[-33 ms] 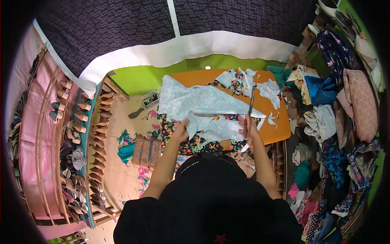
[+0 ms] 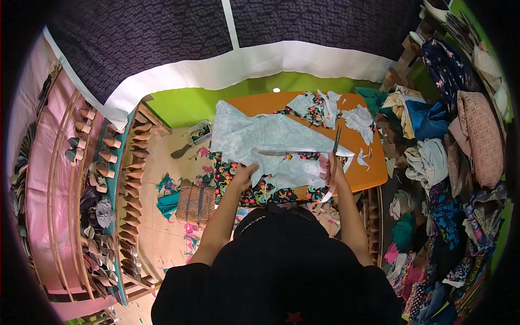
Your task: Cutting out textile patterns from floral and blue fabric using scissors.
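A pale blue-grey patterned fabric (image 2: 254, 130) lies across the orange table, a long slit-like gap running between its upper part and a nearer strip. Dark floral fabric (image 2: 222, 176) shows under it, along the near edge. My left hand (image 2: 244, 176) is at the near left edge of the pale fabric, its fingers closed on the cloth and partly hidden. On the right, my right hand (image 2: 334, 172) holds a pair of scissors (image 2: 337, 142), blades pointing away from me, beside the fabric's narrow right end. A white strip (image 2: 328, 196) hangs just below that hand.
Fabric scraps (image 2: 358, 120) lie on the far right of the orange table (image 2: 374, 168). Shoe lasts (image 2: 132, 200) line a rack on the left. Piled cloth (image 2: 428, 162) fills the right side. A small open box (image 2: 199, 131) and a brown woven piece (image 2: 196, 203) sit left of the table.
My left hand has shifted slightly right and toward me at the fabric's edge. The scissors' blades have tilted a little in my right hand.
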A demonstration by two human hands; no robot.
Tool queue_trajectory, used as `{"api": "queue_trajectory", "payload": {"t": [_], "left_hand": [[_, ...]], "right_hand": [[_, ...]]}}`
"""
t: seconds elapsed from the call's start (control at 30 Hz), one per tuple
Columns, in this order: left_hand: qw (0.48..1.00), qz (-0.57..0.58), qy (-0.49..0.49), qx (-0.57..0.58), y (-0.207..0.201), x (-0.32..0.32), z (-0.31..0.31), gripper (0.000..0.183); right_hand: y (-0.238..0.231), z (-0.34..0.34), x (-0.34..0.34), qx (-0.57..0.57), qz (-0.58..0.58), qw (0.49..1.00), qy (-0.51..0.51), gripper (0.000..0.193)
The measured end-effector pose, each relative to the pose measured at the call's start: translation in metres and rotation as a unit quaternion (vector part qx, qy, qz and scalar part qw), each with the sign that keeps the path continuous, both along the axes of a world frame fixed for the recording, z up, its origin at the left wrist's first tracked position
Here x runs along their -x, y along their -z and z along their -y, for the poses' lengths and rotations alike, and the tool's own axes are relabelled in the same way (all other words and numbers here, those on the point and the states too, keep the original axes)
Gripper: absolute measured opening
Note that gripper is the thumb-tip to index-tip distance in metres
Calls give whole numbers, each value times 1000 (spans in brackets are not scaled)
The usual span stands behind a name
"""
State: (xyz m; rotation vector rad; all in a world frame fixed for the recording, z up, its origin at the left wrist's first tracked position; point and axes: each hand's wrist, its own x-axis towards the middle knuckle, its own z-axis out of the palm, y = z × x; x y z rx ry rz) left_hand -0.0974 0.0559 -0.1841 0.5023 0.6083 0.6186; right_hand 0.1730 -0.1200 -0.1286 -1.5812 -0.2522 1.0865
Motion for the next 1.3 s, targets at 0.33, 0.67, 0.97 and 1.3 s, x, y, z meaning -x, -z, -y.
{"api": "queue_trajectory", "payload": {"t": [0.33, 0.67, 0.97, 1.3], "left_hand": [[993, -47, -98, 56, -61, -23, -2, 28], [941, -309, -1, -137, -28, -54, 51, 18], [947, -294, -37, -123, -36, -42, 70, 47], [903, -403, 30, -149, -14, -33, 104, 22]], "right_hand": [[54, 31, 9, 60, 135, 973, 176, 44], [27, 19, 29, 65, 218, 967, 111, 25], [26, 46, -6, 64, 173, 977, 109, 30], [13, 27, -21, -54, -99, 993, -18, 44]]}}
